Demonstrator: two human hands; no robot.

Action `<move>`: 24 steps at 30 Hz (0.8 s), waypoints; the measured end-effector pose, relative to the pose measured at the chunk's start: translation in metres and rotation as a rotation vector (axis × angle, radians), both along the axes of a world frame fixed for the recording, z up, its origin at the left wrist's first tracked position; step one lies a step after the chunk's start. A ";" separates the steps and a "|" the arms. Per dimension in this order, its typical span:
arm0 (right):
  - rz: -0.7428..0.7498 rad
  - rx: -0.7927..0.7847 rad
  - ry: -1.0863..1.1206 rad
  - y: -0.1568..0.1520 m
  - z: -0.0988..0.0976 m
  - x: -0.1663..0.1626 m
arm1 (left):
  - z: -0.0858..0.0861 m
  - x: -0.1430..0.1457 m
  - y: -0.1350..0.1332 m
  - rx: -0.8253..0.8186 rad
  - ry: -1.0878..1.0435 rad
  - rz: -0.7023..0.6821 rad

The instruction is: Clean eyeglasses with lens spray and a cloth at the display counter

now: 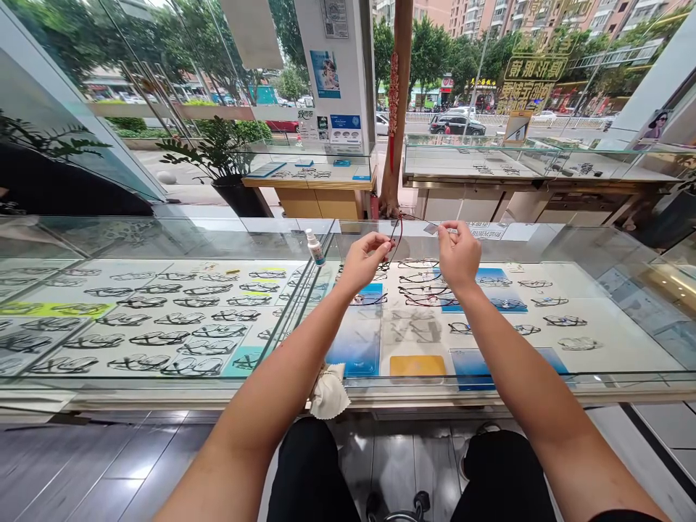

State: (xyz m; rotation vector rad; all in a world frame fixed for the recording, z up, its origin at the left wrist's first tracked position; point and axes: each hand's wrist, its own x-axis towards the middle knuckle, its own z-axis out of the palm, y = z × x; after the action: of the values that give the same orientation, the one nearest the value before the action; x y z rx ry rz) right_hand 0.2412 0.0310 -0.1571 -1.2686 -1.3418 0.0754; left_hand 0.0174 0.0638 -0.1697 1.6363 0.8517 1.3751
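Forearms (291,355) are spanning the counter (625,375), left hand (370,259) pinching glasses (401,233), right hand (460,252) pinching a grey piece (431,228) (work seemingly unfinished).

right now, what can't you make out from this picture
- Head view: part of the thin eyeglass frame, covered by the left hand's fingers.
- Head view: what the small grey piece is; it's tiny and partly behind the right hand's fingertips.
- Head view: the spray bottle's label, too small to read.
- Head view: one side of the pale cloth, behind the left forearm.
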 end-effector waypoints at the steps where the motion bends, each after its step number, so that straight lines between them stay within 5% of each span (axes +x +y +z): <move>1: -0.017 0.010 -0.015 0.000 0.001 0.001 | 0.001 -0.001 0.000 -0.007 0.007 -0.009; 13: -0.057 0.086 -0.127 -0.001 0.004 0.009 | 0.001 -0.004 0.003 -0.125 -0.054 -0.065; 17: 0.032 0.084 -0.134 -0.004 0.002 0.002 | 0.000 0.001 0.000 -0.136 -0.066 -0.073; 24: 0.118 -0.094 -0.194 -0.003 -0.007 -0.013 | -0.001 0.004 -0.006 -0.116 -0.014 -0.153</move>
State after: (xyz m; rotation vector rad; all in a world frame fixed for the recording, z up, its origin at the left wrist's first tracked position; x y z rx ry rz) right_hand 0.2284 0.0277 -0.1637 -1.3002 -1.5961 0.1003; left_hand 0.0215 0.0578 -0.1702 1.5674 0.7673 1.2076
